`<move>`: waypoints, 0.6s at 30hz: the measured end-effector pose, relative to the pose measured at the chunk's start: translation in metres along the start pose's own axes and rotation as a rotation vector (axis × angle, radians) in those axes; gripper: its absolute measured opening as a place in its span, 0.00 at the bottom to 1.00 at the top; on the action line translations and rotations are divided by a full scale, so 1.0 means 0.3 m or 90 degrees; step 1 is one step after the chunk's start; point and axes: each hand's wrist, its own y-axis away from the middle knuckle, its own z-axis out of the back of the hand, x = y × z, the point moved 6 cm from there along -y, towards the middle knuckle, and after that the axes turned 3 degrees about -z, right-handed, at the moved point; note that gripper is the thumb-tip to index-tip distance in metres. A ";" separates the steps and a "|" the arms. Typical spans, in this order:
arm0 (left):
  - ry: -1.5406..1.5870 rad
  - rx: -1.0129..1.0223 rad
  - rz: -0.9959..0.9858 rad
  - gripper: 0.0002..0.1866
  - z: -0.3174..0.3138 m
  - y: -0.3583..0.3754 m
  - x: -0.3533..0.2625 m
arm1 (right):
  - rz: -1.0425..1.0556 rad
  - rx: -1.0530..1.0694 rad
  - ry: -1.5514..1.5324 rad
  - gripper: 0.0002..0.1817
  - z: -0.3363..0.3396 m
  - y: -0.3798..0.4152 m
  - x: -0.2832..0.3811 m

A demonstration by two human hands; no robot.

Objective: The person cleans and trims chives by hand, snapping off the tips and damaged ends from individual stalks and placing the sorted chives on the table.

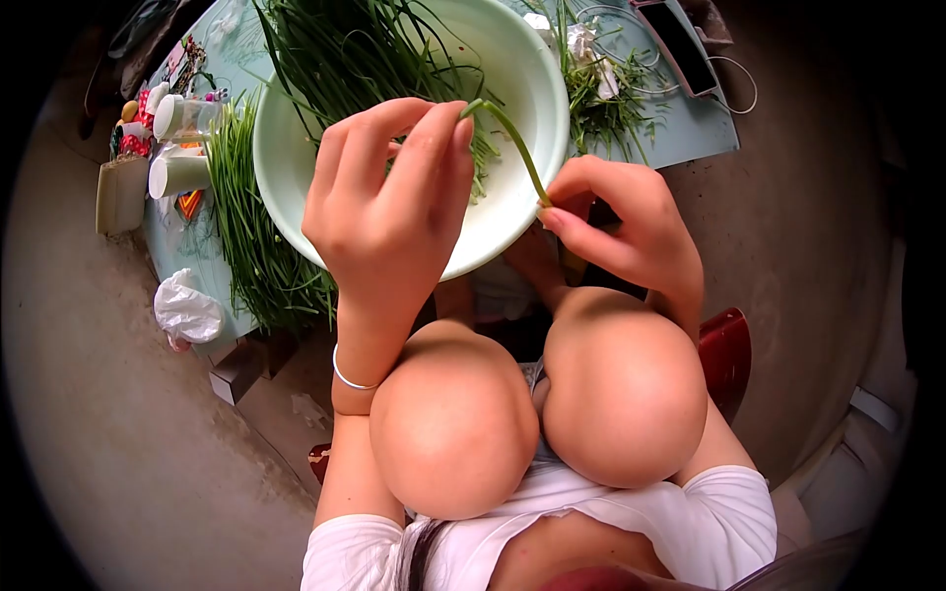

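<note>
A single green chive stalk (518, 144) arches between my two hands above the near part of a pale green basin (558, 108). My left hand (389, 202), with a silvery bangle at its wrist, pinches the upper left end between thumb and forefinger. At the lower right end, my right hand (631, 222) closes its thumb and forefinger on the stalk. Inside the basin, long dark green chives (345, 59) fill the far left side, with short bits near the middle. Left of the basin, a big bundle of chives (251, 236) lies on the table, partly behind my left hand.
Right of the basin lie a heap of green scraps (611, 113), a phone (678, 47) and a white cable (737, 74). Paper cups (179, 175) and a crumpled white bag (187, 307) are at the left. My knees (626, 384) rise below my hands, beside a red chair (724, 360).
</note>
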 end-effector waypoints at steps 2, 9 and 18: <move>0.043 -0.006 0.021 0.07 0.003 -0.002 -0.004 | -0.010 -0.015 -0.038 0.06 -0.009 0.005 -0.025; 0.358 0.060 0.178 0.05 -0.045 0.009 -0.005 | -0.040 0.057 -0.147 0.08 -0.044 -0.001 -0.052; 0.367 0.086 0.178 0.06 -0.055 0.011 -0.005 | -0.065 0.064 -0.191 0.06 -0.049 -0.002 -0.068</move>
